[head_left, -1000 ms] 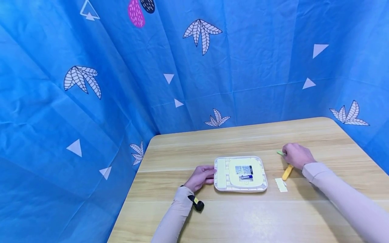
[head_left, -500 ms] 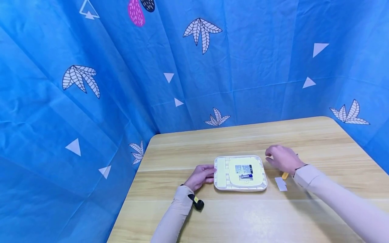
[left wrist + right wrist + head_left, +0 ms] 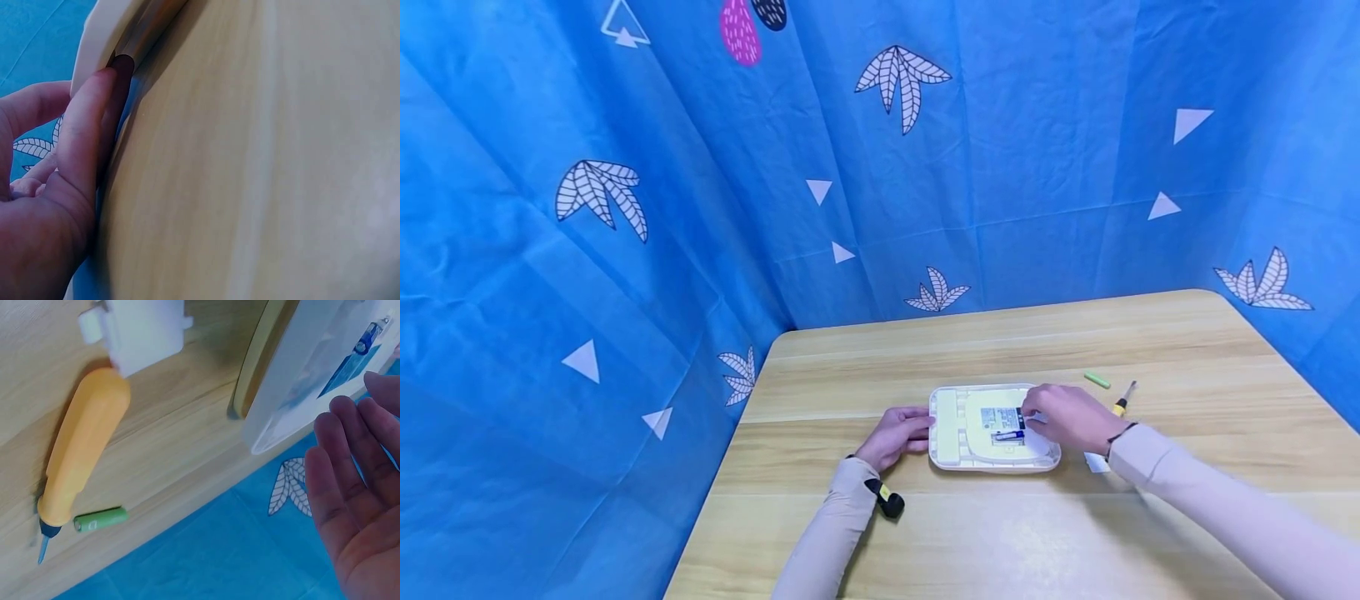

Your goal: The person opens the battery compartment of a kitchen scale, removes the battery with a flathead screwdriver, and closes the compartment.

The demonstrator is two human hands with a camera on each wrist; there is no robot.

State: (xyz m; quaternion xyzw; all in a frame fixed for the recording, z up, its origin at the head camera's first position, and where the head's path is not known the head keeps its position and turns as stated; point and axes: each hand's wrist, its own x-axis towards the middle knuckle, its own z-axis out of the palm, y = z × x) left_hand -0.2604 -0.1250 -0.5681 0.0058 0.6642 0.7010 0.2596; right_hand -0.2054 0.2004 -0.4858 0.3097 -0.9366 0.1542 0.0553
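A flat white device (image 3: 948, 433) with rounded corners lies on the table, its labelled underside facing up. Inside its small compartment sits a blue battery (image 3: 1008, 436), also seen in the right wrist view. My left hand (image 3: 898, 435) holds the device by its left edge; thumb and fingers pinch that rim in the left wrist view (image 3: 69, 150). Over the device's right part hovers my right hand (image 3: 1070, 417), fingertips close to the compartment. The right wrist view shows its fingers (image 3: 340, 481) loosely bent, with nothing visible between them.
A green battery (image 3: 1097, 380) lies on the table right of the device. Near it is a screwdriver (image 3: 87, 444) with an orange-yellow handle. A small white battery cover (image 3: 147, 331) lies by the handle end. Blue patterned cloth (image 3: 1037, 150) hangs behind the table.
My right hand has moved left from beside the green battery and screwdriver to above the device, uncovering both. The left hand keeps its place on the edge.
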